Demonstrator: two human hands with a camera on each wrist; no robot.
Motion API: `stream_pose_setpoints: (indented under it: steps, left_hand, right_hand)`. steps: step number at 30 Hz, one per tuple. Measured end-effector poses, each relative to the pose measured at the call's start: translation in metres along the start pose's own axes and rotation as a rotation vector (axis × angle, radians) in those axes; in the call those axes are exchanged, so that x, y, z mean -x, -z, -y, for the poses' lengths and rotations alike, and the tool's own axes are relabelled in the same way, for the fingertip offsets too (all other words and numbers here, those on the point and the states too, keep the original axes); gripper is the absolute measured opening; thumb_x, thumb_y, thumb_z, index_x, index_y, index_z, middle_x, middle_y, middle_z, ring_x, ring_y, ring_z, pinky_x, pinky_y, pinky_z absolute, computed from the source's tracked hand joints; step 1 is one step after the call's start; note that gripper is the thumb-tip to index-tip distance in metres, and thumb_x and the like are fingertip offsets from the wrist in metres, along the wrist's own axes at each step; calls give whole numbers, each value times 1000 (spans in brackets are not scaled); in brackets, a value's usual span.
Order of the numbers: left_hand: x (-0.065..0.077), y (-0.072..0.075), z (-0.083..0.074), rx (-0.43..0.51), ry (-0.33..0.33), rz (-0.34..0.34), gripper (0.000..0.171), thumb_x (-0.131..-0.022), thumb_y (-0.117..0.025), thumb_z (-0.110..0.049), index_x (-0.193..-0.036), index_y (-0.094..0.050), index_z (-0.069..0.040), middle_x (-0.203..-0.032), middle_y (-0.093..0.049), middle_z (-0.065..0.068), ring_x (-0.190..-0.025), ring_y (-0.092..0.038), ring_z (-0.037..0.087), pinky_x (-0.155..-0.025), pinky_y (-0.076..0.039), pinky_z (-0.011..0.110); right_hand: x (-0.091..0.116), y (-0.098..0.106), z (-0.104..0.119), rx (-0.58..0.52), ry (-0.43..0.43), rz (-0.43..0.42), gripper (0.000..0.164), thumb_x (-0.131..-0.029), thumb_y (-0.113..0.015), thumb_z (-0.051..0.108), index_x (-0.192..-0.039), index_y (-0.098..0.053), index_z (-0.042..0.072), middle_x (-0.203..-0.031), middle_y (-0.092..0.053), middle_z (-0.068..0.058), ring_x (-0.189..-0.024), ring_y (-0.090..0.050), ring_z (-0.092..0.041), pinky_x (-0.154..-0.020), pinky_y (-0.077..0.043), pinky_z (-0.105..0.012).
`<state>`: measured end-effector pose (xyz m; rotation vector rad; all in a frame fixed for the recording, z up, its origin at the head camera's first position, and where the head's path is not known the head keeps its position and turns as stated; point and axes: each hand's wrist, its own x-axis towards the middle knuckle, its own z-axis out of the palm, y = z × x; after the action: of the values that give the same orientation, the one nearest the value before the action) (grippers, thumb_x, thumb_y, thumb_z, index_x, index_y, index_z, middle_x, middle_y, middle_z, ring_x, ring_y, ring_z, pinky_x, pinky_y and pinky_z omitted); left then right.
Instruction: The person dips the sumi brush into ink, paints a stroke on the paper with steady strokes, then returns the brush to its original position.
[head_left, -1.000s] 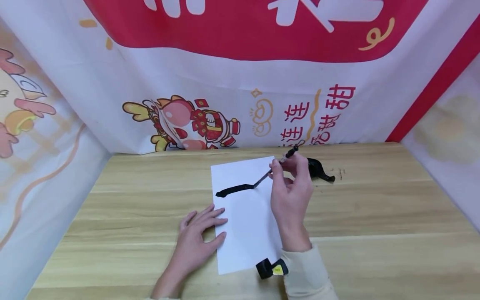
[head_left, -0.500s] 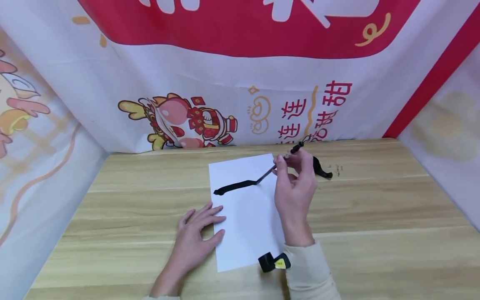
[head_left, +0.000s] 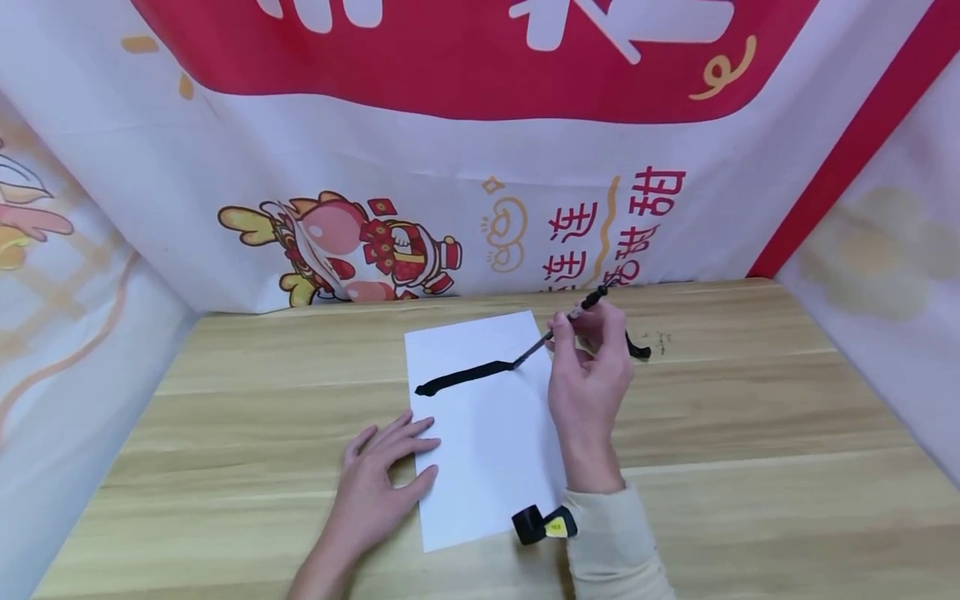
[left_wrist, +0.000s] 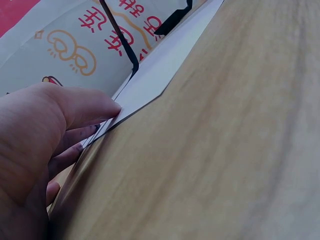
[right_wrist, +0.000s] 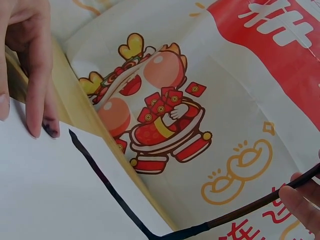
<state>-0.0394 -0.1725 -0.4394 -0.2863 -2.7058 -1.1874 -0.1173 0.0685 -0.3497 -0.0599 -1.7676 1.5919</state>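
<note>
A white sheet of paper [head_left: 487, 467] lies on the wooden table [head_left: 247, 400], with a thick black ink stroke [head_left: 465, 377] running across its upper part. My right hand [head_left: 590, 383] pinches a dark, slim brush [right_wrist: 260, 204] between thumb and fingers. The brush leans, its black tip at the right end of the stroke. My left hand [head_left: 378, 492] rests flat with fingers spread, fingertips on the paper's left edge. In the left wrist view the thumb [left_wrist: 95, 107] presses on that edge. Dark smudges mark one left fingertip [right_wrist: 50, 125].
Behind my right hand, mostly hidden, is a black object with a curved end [head_left: 639, 352]; small dark marks [head_left: 662, 342] dot the table beside it. A black wrist camera [head_left: 529, 525] overlaps the paper's lower right corner. A printed cloth [head_left: 420, 167] stands along the table's back edge.
The brush tip has moved rightward across the paper and the black stroke has grown longer. My left hand stays on the paper's edge. The head view has shifted slightly.
</note>
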Motion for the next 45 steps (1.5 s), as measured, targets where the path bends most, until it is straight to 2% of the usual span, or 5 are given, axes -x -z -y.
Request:
stream_pose_setpoints:
  steps: [14, 27, 34, 38, 45]
  left_hand:
    - [-1, 1, -2, -7, -36, -8, 32, -85, -88, -14, -115, -82, -25, -144, -72, -6, -148, -57, 32, -125, -21, 63]
    - [0, 1, -2, 5, -30, -8, 32, -86, -88, -14, -116, -82, -25, -145, -72, -6, -149, -57, 32, -125, -21, 62]
    - [1, 1, -2, 5, -20, -3, 34, -86, -88, -15, -116, -81, -27, -146, -71, -7, -150, -56, 32, -126, -20, 62]
    - [1, 1, 0, 2, -27, -4, 34, -86, -89, -15, -117, -81, -27, -146, -71, -6, -149, -56, 32, -126, -20, 63]
    - [3, -1, 3, -5, -38, -21, 34, -86, -88, -14, -116, -82, -26, -145, -72, -8, -149, -57, 31, -125, -21, 62]
  right_hand:
    - [-7, 6, 0, -8, 15, -39, 21, -102, -70, 3, -118, -61, -5, -101, -71, -17, -89, -73, -14, -73, -63, -20]
    - [-9, 11, -4, -30, -2, -27, 24, -102, -70, 3, -122, -60, -4, -102, -70, -14, -94, -74, -30, -75, -67, -32]
    - [-10, 10, -4, -29, -4, -47, 23, -103, -70, 5, -122, -61, -4, -101, -70, -18, -90, -73, -12, -74, -65, -22]
    - [-10, 11, -4, -20, -2, -46, 23, -103, -70, 4, -121, -61, -4, -101, -70, -18, -91, -73, -16, -74, -65, -22]
    - [-8, 11, -5, -17, 2, -38, 24, -102, -71, 3, -122, -60, -4, -102, -70, -12, -92, -75, -21, -75, -67, -32]
